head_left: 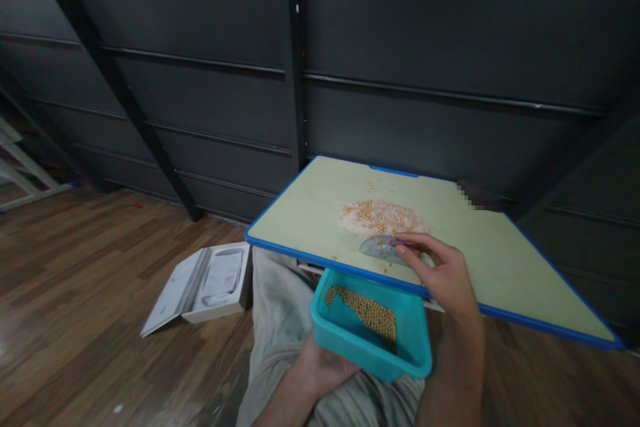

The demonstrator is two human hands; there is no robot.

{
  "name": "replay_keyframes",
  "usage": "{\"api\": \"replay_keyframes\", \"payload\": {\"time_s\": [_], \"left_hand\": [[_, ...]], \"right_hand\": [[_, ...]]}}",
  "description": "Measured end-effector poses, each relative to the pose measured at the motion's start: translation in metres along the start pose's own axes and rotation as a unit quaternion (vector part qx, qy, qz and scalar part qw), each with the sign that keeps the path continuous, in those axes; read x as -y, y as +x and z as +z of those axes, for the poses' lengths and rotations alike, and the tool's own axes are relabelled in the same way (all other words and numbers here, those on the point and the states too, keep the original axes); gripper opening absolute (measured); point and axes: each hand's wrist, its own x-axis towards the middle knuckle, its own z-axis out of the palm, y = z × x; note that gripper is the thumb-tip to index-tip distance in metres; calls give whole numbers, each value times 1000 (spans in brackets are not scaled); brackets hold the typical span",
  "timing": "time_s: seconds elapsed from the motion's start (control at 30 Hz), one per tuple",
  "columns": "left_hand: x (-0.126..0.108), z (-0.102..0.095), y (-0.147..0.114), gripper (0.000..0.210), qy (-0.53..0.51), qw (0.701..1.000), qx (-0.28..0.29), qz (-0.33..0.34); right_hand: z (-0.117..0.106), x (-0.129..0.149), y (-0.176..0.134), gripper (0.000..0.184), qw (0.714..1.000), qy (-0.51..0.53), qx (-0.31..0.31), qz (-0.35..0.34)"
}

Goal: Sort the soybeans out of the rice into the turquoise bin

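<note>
My right hand (440,267) pinches a clear plastic protractor (383,248), its curved edge lying over the pale table board. Just beyond it spreads a heap of pinkish-white grains mixed with golden beads (380,217). A few loose beads lie near the board's front edge. Below that edge, my left hand (325,363) grips a turquoise plastic tub (400,368) from beneath, most of its fingers hidden under the tub. Inside the tub, many golden beads (370,313) are gathered in a band across the bottom.
The pale board with a blue rim (290,203) stands over my lap, against a dark metal panel wall (220,7). On the wooden floor to the left lies an opened white box (215,283). A white metal frame (30,173) stands farther left.
</note>
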Motion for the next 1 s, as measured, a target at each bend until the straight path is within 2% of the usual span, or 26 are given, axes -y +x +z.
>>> {"api": "replay_keyframes", "payload": {"time_s": [0.37,0.73,0.87,1.0], "left_hand": [[2,-7,1,52,1,1000,-11,3],[0,4,1,42,2,1000,-4,5],[0,2,-1,42,5,1000,-12,0],[1,-5,-2,47,6,1000,-10,3]], "right_hand": [[1,0,-1,15,999,15,30,6],[2,4,-3,13,998,42,56,2],[0,4,-4,15,999,36,9,6],[-18,0,-10,17,999,-14,-35,27]]}}
